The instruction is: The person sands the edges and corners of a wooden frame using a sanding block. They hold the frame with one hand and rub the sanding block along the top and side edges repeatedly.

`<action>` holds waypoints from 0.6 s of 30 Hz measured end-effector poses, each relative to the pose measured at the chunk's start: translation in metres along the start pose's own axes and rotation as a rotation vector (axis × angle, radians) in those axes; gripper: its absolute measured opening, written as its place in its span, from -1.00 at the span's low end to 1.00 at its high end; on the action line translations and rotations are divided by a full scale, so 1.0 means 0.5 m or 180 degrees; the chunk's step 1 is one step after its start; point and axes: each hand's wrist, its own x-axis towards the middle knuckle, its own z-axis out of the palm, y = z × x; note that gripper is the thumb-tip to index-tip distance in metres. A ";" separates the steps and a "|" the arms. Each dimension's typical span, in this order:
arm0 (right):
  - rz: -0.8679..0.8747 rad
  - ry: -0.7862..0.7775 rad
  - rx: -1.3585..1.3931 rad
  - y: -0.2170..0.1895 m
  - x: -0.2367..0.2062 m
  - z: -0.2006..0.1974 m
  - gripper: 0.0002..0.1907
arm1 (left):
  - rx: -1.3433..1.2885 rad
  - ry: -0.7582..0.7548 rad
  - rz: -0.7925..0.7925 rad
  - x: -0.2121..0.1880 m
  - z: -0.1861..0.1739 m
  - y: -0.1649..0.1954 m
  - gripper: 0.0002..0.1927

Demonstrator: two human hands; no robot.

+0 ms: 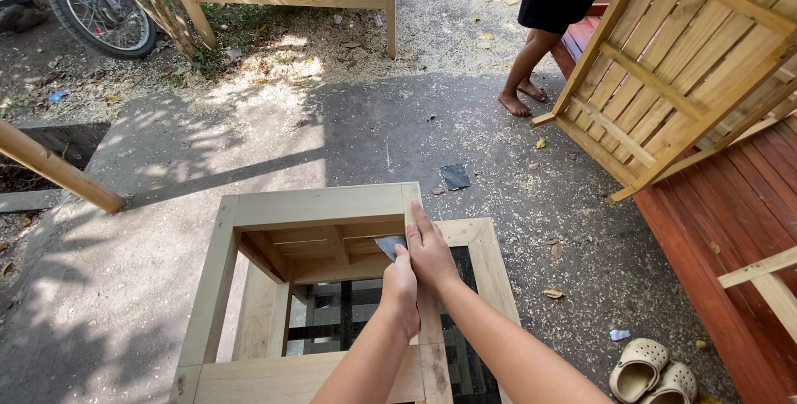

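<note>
Outdoor concrete floor [249,146] | left hand [402,286] grips sandpaper [388,245] | right hand [430,248] flat (fingers extended) on wooden frame [315,205]

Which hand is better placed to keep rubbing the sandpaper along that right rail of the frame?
Probably the left hand: it pinches the sandpaper against the wooden frame. The right hand lies flat on the rail, bracing.

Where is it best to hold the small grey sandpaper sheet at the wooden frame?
Probably by its free lower edge, coming from inside the frame opening. The sandpaper sheet lies against the inner face of the wooden frame, and both the left hand and the right hand already press there.
</note>
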 end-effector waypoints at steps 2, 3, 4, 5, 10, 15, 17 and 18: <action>-0.0064 0.0011 -0.0053 -0.001 0.001 -0.001 -0.44 | 0.0228 0.0070 0.0081 -0.006 -0.008 -0.012 -0.27; -0.0124 0.0043 -0.0098 -0.002 0.001 -0.001 -0.44 | 0.0242 0.0079 0.0168 -0.006 -0.007 -0.010 -0.27; -0.0187 0.0079 -0.0145 -0.004 0.002 -0.001 -0.44 | 0.0257 0.0084 0.0256 -0.012 -0.009 -0.013 -0.26; -0.0186 0.0082 -0.0128 -0.004 0.001 0.000 -0.44 | 0.0274 0.0081 0.0350 -0.012 -0.005 -0.006 -0.26; -0.0054 0.0042 -0.0025 -0.010 -0.003 -0.002 -0.43 | 0.0073 0.0059 -0.0217 -0.035 0.011 0.025 -0.28; -0.0017 0.0008 0.0014 -0.015 -0.012 -0.006 -0.46 | 0.0433 0.0071 0.0134 -0.061 0.007 0.015 -0.29; -0.0070 0.0043 0.0026 -0.019 -0.014 -0.007 -0.46 | 0.0530 0.0275 0.0272 -0.058 0.009 0.015 -0.27; -0.0081 0.0049 0.0020 -0.020 -0.016 -0.007 -0.46 | 0.0376 0.0218 0.0083 -0.055 0.010 0.015 -0.26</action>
